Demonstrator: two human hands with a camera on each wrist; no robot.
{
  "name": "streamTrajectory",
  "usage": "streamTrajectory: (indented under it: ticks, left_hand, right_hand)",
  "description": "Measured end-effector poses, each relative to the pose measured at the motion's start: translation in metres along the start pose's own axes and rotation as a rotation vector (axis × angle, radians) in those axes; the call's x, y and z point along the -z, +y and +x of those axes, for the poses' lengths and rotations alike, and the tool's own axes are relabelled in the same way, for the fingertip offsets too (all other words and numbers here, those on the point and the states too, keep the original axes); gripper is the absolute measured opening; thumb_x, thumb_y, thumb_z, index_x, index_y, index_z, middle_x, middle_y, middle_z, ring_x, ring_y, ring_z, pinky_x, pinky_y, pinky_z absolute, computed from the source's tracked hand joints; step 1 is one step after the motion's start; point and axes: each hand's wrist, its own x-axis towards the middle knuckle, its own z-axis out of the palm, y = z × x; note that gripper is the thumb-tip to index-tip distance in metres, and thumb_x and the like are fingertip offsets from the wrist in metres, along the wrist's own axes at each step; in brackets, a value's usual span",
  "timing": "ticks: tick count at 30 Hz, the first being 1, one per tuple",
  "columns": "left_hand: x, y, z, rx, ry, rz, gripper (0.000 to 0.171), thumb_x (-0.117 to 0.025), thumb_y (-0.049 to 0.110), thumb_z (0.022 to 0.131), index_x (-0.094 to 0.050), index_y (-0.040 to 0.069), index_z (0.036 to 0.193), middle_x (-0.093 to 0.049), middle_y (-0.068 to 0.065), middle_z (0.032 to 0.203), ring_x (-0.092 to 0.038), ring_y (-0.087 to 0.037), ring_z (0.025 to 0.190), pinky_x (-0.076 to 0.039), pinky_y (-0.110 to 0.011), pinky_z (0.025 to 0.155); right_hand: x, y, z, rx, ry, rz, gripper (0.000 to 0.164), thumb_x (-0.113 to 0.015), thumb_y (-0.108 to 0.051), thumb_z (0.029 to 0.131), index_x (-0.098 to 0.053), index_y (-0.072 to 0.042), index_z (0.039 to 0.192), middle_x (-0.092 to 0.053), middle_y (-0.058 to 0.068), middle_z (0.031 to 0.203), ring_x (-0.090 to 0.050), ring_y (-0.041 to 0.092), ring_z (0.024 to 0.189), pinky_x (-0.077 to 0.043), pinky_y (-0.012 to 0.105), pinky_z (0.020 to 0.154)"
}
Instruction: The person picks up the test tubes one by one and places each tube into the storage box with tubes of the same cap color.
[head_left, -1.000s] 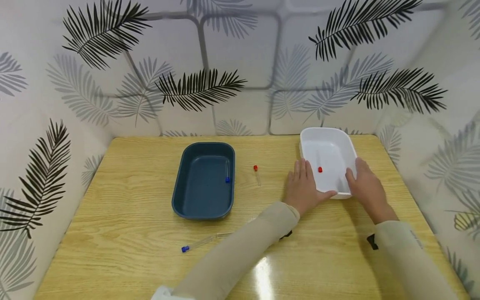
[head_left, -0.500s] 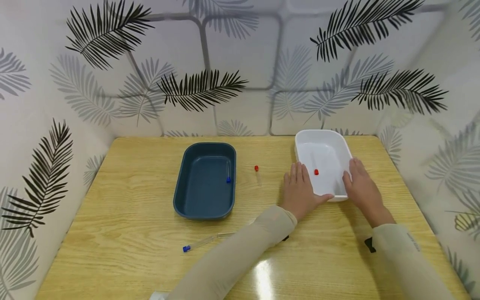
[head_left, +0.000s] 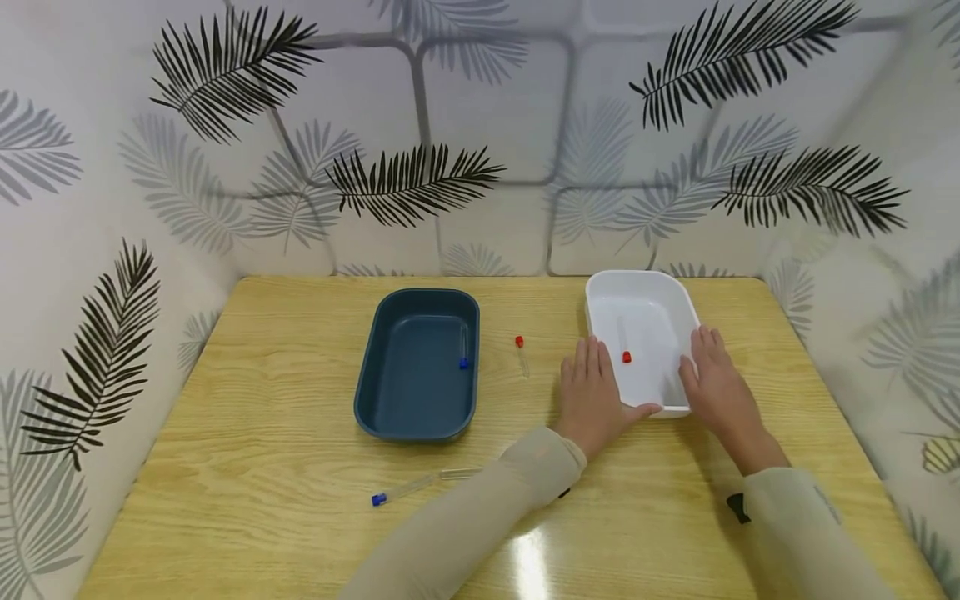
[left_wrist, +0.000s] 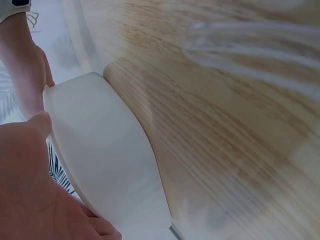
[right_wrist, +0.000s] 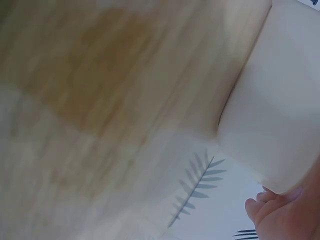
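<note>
Both hands are at a white plastic tray [head_left: 643, 287] at the table's right. My left hand [head_left: 592, 404] lies with straight fingers along its left side, the thumb at the front rim. My right hand [head_left: 723, 392] holds the right rim, its thumb over the inner side and its fingers outside. Inside the white tray lies a red-capped test tube [head_left: 626, 356]. Another red-capped test tube [head_left: 521, 354] lies between the trays. The left wrist view shows the white wall [left_wrist: 105, 145] beside my left thumb and fingers. In the right wrist view, fingers touch the tray's edge.
A dark blue tray [head_left: 365, 367] holds a blue-capped test tube [head_left: 463, 362]. In front of it lie a blue-capped test tube [head_left: 397, 490] and a clear tube [head_left: 459, 473], partly hidden by my left sleeve. A leaf-patterned wall stands behind the wooden table [head_left: 247, 417].
The white tray has slid a little left and toward me, with both hands moving along with it. The view has also shifted slightly. The other tubes and the blue tray lie as before.
</note>
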Motion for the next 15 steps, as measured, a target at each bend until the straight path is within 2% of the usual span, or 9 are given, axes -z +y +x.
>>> streamTrajectory:
  ticks: [11,15]
  left_hand:
    - [0.002,-0.011,-0.012,-0.017,0.007,0.032,0.110,-0.029,0.085,0.074,-0.029,0.002,0.145,-0.028,-0.013,0.149,-0.024,-0.025,0.137,-0.026,-0.040,0.108]
    - [0.001,-0.015,-0.017,-0.025,0.028,0.036,0.110,-0.030,0.085,0.074,-0.030,0.001,0.144,-0.029,-0.014,0.148,-0.025,-0.026,0.137,-0.026,-0.040,0.107]
  right_hand:
    - [-0.004,-0.012,-0.006,0.011,0.001,-0.006,0.057,-0.031,-0.028,0.101,-0.023,0.013,0.141,-0.020,0.028,0.147,-0.013,0.039,0.137,-0.020,0.057,0.105]
    - [-0.007,-0.016,-0.008,0.015,0.006,-0.009,0.057,-0.033,-0.026,0.101,-0.023,0.012,0.141,-0.021,0.028,0.147,-0.014,0.039,0.137,-0.021,0.056,0.104]
